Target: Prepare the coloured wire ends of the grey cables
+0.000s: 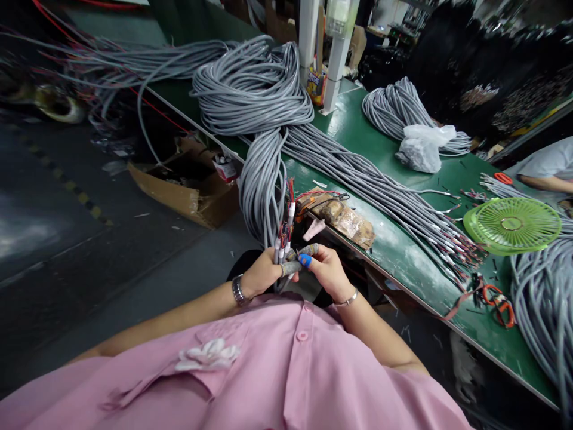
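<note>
My left hand [264, 272] is closed around a bunch of grey cables [262, 179] that hang off the green bench [403, 239]. Their stripped ends [286, 230] with white sleeves and red and blue wires stick up above my fingers. My right hand [324, 269], with taped and blue-capped fingertips, pinches the same cable ends right beside the left hand. A watch sits on my left wrist and a thin bracelet on my right. Both hands are in front of my pink shirt, just off the bench's near edge.
Big coils of grey cable [255, 83] lie on the bench, with a long cable run [380, 191] ending in stripped wires. A green fan [513, 224], a plastic bag [421, 149], orange scissors [499, 301] and a taped block [344, 218] are there. A cardboard box [188, 185] is on the floor. Another person's arm [546, 176] is at right.
</note>
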`<state>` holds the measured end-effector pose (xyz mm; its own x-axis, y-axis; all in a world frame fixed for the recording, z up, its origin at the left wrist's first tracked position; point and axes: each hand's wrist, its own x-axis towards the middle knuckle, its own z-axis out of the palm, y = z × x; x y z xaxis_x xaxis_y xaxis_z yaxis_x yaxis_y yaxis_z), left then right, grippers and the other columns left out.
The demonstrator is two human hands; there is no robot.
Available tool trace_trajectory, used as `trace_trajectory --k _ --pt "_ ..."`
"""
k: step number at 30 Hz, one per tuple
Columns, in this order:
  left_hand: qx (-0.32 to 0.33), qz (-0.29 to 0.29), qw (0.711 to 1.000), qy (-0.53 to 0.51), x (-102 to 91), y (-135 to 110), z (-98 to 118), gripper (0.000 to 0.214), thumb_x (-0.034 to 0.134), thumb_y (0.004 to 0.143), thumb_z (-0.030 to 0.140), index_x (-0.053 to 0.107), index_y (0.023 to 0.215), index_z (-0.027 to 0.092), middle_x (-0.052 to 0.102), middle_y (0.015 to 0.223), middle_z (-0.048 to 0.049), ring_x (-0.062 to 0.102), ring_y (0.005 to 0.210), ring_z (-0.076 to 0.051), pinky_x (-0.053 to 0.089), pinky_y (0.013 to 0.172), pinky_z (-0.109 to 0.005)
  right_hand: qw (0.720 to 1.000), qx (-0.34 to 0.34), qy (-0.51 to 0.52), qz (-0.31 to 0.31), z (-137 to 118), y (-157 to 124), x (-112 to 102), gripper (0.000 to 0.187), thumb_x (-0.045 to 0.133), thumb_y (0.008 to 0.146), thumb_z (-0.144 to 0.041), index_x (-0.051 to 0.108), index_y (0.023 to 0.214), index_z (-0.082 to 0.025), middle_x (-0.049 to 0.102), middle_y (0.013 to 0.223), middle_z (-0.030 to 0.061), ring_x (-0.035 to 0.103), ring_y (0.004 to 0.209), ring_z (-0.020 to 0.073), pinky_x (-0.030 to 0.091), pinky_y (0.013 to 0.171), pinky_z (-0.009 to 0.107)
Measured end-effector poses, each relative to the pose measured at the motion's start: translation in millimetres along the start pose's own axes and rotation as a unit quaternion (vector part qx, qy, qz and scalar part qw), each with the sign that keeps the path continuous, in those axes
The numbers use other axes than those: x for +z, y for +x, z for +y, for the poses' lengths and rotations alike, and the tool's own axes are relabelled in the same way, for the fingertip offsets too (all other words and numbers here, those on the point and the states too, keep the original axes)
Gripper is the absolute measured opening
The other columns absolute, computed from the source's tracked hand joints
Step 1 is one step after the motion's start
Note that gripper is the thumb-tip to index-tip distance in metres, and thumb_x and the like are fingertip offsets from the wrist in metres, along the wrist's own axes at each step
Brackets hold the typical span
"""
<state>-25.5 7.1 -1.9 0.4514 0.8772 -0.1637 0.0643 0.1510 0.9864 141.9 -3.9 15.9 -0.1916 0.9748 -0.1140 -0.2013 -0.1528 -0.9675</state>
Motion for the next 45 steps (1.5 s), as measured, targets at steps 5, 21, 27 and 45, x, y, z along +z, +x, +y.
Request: trace_trajectory --k 5,21,27,45 --pt "0.015 0.059 0.996 -0.07 4.8 -2 -4 0.024 0.068 0.076 0.033 0.069 0.061 0.014 0.065 0.055 -0.0048 0.052 0.05 -0.013 0.037 0.052 -0.024 0.999 -0.01 0.001 0.052 8 0 5 0.017 0.074 0.073 -0.034 0.068 0.073 -0.019 0.062 0.062 -0.0009 0.049 0.054 0.0112 0.04 0.052 0.024" --pt "0.008 0.115 0.985 -0.13 9.8 1 -6 0.019 0.069 0.072 0.026 0.066 0.057 0.015 0.064 0.051 -0.0027 0.052 0.047 -0.012 0.036 0.05 -0.024 0.998 0.004 0.015 0.066 6 5 7 0.02 0.074 0.072 -0.034 0.066 0.08 -0.018 0.062 0.07 -0.0014 0.052 0.061 0.0105 0.041 0.057 0.023" --pt "-0.002 0.103 0.989 -0.107 11.7 1 -6 0.018 0.069 0.072 0.028 0.067 0.059 0.015 0.063 0.051 -0.0026 0.054 0.047 -0.013 0.038 0.05 -0.024 0.996 0.006 -0.016 0.086 3 7 11 0.017 0.074 0.07 -0.031 0.064 0.07 -0.017 0.059 0.06 -0.0027 0.049 0.054 0.0102 0.039 0.054 0.024" --pt "0.018 0.118 0.982 -0.146 13.8 1 4 0.021 0.07 0.072 0.03 0.065 0.058 0.015 0.064 0.054 -0.0044 0.055 0.049 -0.013 0.039 0.052 -0.025 0.978 0.048 0.183 0.089 25 8 4 0.022 0.068 0.077 -0.039 0.064 0.075 -0.018 0.054 0.062 -0.0024 0.046 0.054 0.0094 0.041 0.055 0.023"
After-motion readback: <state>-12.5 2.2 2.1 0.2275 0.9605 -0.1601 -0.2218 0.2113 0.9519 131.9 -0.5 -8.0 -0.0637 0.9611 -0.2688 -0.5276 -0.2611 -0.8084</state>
